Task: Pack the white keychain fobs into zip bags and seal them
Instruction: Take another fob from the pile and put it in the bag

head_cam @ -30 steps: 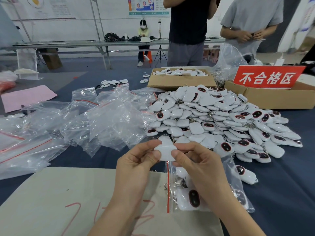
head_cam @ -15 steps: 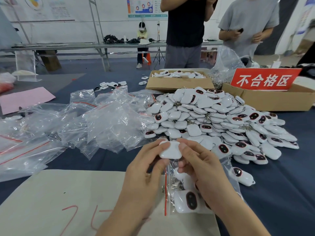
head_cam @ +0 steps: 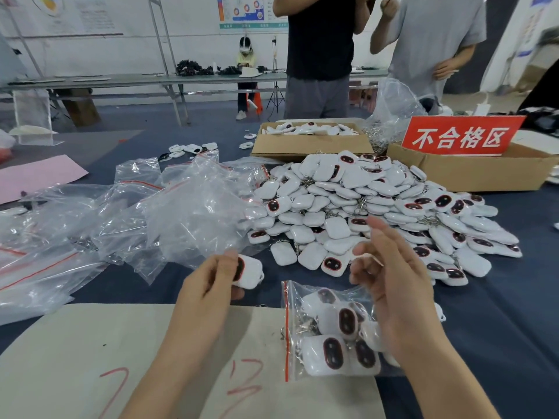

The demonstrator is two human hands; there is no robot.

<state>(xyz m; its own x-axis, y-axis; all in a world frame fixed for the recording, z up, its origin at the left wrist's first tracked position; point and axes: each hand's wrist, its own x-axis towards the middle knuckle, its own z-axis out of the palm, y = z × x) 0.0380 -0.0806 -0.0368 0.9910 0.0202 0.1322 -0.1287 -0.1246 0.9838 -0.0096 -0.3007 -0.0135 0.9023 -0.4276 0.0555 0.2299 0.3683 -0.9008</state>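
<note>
My left hand (head_cam: pixel 208 285) pinches one white keychain fob (head_cam: pixel 249 272), dark oval face toward my fingers, above the near table edge. My right hand (head_cam: pixel 390 279) hovers apart from it, fingers loosely spread and holding nothing, over a zip bag (head_cam: pixel 326 334). That bag has a red seal strip, lies flat and holds several fobs. A big heap of loose white fobs (head_cam: pixel 372 207) spreads just beyond both hands.
A pile of empty zip bags (head_cam: pixel 145 213) covers the left side. Beige paper with red marks (head_cam: pixel 90 352) lies under my forearms. Two cardboard boxes (head_cam: pixel 311 143) sit behind the heap, one with a red sign (head_cam: pixel 459 136). Two people stand beyond the table.
Both hands held one fob together over the bag. Now my left hand alone keeps it and has moved left, while my right hand has let go and drifted right.
</note>
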